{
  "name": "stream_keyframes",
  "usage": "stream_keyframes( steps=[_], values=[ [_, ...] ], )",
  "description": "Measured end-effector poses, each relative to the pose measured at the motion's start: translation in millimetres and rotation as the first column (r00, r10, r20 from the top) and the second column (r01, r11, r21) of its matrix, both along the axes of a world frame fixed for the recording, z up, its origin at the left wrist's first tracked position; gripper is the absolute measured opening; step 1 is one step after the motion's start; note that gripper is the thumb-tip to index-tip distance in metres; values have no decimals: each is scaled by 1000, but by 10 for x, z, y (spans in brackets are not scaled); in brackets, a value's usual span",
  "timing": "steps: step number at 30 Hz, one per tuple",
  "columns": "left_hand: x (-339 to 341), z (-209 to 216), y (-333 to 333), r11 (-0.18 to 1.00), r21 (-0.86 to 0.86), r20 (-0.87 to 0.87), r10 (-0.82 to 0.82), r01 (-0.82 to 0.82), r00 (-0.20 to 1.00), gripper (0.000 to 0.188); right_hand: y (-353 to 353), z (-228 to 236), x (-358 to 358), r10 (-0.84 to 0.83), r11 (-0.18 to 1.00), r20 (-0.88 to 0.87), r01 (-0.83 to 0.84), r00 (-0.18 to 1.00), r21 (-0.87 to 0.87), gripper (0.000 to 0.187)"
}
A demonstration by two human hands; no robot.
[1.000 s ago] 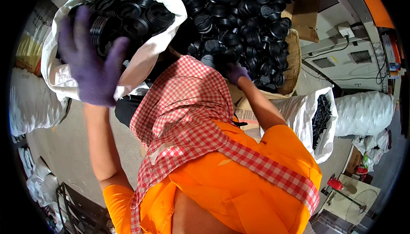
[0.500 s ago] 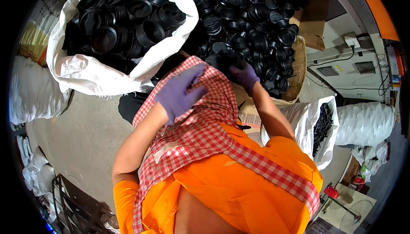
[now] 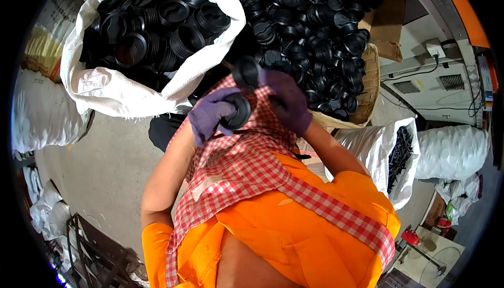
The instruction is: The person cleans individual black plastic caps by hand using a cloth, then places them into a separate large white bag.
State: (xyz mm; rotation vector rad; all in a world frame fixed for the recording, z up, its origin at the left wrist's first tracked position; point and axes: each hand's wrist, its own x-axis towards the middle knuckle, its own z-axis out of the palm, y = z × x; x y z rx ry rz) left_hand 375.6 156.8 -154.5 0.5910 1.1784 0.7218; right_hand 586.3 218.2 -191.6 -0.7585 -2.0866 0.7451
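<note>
Purple gloves cover both my hands, which are close together above the lap of my red-and-white checked apron (image 3: pixel 236 149). My left hand (image 3: pixel 209 116) grips a round black plastic cap (image 3: pixel 241 111) between thumb and fingers. Just beyond it, another black cap (image 3: pixel 244 72) sticks out from the fingertips of my right hand (image 3: pixel 289 101), slightly blurred. Something dark also shows by the right palm; I cannot tell what it is. Past my right hand lies a big heap of loose black caps (image 3: pixel 320 49) in a wide basket (image 3: pixel 367 86).
At the far left, a white woven sack (image 3: pixel 123 96) holds stacked black caps (image 3: pixel 173 12). To the right stand an open white sack of thin black pieces (image 3: pixel 401 151) and a full white sack (image 3: pixel 451 151). A grey cabinet (image 3: pixel 433 91) with a plugged-in cable is beyond them.
My right hand has come back from the heap toward my left hand, bringing a black cap. My left hand, empty before, now grips a black cap.
</note>
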Motion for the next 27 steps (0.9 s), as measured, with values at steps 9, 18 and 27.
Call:
stream_keyframes(
  steps=[9, 18, 27],
  values=[
    [105, 194, -132, 815, 223, -939, 32, 534, 344, 39, -61, 145, -172, 285, 936, 341, -184, 896, -299, 39],
    [-330, 212, -297, 802, 309, 505, 317, -510, 803, 78, 213, 215, -94, 388, -25, -688, -739, 614, -674, 21],
    [120, 126, -141, 651, 585, -771, 261, 484, 581, 59, 426, -100, -489, -110, 989, -138, 123, 984, 82, 30]
  ],
)
